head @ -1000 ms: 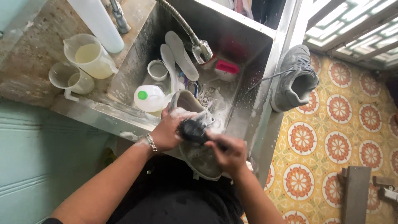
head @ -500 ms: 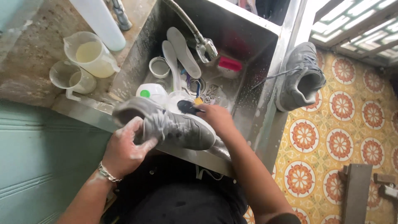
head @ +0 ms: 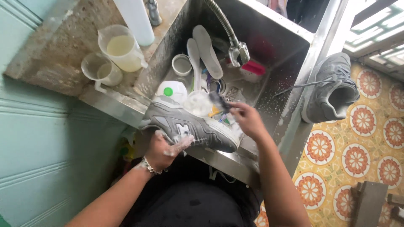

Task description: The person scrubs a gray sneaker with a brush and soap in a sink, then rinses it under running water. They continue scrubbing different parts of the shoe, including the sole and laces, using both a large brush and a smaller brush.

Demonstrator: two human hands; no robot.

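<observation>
- Fingers of the left hand (head: 162,150), white with suds, clenched around the underside of a grey sneaker (head: 187,125) – held on its side over the front rim of the steel sink (head: 269,105), toe pointing right.
- Right hand (head: 248,120) closed on a dark brush (head: 219,102), blurred, just above the sneaker's upper edge near the toe.
- Head view, containers: clear measuring jug (head: 122,50) holding pale yellowish liquid on the counter left of the basin; beside it a smaller clear cup (head: 101,69), nearly empty as far as can be told.
- Inside the basin: a small round cup (head: 182,65), contents unclear; a white bottle with a green cap (head: 170,91) lying just behind the sneaker; a pink block-shaped thing (head: 253,67) by the far wall.
- Also in the basin – two pale insoles (head: 207,51) lying side by side, under a flexible metal tap hose (head: 227,31) with its head hanging over them.
- Second grey sneaker (head: 330,90) resting on the sink's right rim, opening up, a lace trailing toward the basin.
- White cylinder (head: 135,19) standing at the back of the counter.
- Surface: worn, stained stone counter (head: 54,54); steel walls speckled with foam.
- Room: pale teal panelled front (head: 46,147) below the counter, floor of yellow tiles (head: 362,159) with orange-and-white medallions to the right.
</observation>
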